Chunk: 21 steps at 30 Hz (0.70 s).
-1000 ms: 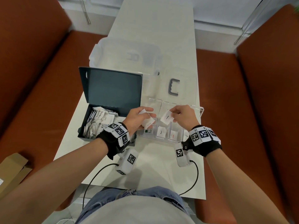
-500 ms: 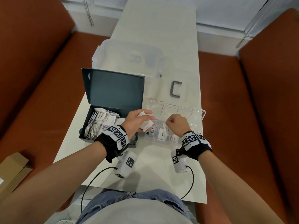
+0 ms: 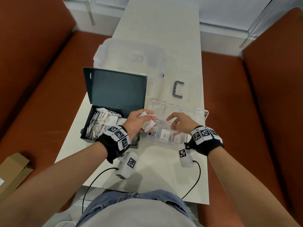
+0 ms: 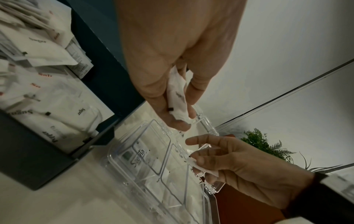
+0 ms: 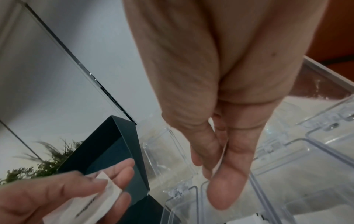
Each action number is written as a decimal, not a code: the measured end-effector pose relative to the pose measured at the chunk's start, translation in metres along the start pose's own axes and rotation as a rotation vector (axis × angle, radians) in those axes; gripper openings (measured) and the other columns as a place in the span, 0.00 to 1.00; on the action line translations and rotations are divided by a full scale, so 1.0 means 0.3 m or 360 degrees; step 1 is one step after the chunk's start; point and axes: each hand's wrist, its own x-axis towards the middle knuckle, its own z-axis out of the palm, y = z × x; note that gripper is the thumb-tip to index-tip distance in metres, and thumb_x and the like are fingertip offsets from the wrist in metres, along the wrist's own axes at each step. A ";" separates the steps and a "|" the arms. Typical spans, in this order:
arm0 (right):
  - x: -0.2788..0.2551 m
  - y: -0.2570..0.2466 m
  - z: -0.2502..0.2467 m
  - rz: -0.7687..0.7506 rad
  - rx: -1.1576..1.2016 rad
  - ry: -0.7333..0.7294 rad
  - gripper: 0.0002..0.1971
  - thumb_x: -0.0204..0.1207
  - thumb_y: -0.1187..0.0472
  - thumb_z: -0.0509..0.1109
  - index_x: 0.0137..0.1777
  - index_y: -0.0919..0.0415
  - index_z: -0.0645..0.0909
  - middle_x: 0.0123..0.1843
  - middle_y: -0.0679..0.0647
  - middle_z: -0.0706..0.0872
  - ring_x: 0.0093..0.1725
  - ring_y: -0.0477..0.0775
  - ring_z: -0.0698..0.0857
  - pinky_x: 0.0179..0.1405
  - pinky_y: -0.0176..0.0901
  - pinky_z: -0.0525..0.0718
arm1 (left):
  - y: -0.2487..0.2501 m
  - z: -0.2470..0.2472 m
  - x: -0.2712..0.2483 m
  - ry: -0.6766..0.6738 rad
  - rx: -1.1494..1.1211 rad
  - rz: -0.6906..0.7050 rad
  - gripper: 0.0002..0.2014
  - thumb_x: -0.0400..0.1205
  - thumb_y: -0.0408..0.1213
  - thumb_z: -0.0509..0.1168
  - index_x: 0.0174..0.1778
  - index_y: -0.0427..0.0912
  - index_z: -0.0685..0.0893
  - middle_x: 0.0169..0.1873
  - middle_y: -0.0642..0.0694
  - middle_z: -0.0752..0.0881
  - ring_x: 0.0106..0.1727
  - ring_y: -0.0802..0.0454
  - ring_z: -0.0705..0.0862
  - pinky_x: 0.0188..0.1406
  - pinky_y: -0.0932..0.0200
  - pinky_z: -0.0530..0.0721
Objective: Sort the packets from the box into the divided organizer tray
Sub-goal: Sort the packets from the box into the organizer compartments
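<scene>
A dark box with its lid up holds several white packets; they also show in the left wrist view. Right of it lies the clear divided organizer tray. Its near compartments hold a Stevia packet, a pepper packet and a third packet. My left hand hovers at the tray's left end and grips a few packets. My right hand is low over the middle compartments and pinches one packet under its curled fingers.
A large clear bin stands behind the box. Beside it a clear lid with a grey handle lies flat. A cardboard box rests on the left orange bench. The narrow table has bare room in front of the tray.
My right hand has come down with its packet from above the tray into the middle compartments. My left hand has stayed put with its packets.
</scene>
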 end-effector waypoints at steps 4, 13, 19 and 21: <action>0.013 0.013 -0.008 -0.0016 -0.0145 0.0081 0.20 0.70 0.70 0.75 0.61 0.57 0.78 0.48 0.54 0.82 0.45 0.52 0.83 0.42 0.37 0.81 | 0.003 -0.006 -0.004 -0.0006 -0.0011 0.0002 0.14 0.83 0.22 0.60 0.65 0.32 0.80 0.56 0.34 0.87 0.44 0.40 0.89 0.37 0.53 0.90; 0.006 -0.004 0.018 -0.0079 -0.0378 0.0141 0.04 0.75 0.71 0.68 0.44 0.61 0.80 0.44 0.57 0.88 0.30 0.54 0.87 0.24 0.43 0.87 | 0.003 -0.013 -0.010 -0.0011 -0.0008 0.0001 0.15 0.84 0.23 0.59 0.66 0.31 0.80 0.58 0.34 0.87 0.48 0.38 0.88 0.38 0.54 0.90; 0.010 -0.012 0.018 -0.0061 -0.0273 0.0044 0.12 0.77 0.75 0.58 0.52 0.61 0.79 0.47 0.58 0.80 0.29 0.54 0.82 0.19 0.42 0.83 | 0.005 -0.015 -0.005 0.0024 0.0002 -0.0003 0.14 0.84 0.23 0.59 0.65 0.32 0.80 0.57 0.35 0.87 0.49 0.39 0.87 0.38 0.54 0.89; 0.015 -0.013 0.018 -0.0068 -0.0368 0.0009 0.15 0.77 0.77 0.58 0.56 0.61 0.77 0.48 0.59 0.77 0.31 0.54 0.82 0.23 0.45 0.86 | 0.006 -0.018 -0.001 0.0027 0.0006 -0.0008 0.14 0.84 0.23 0.60 0.65 0.33 0.81 0.57 0.35 0.88 0.50 0.39 0.88 0.41 0.52 0.89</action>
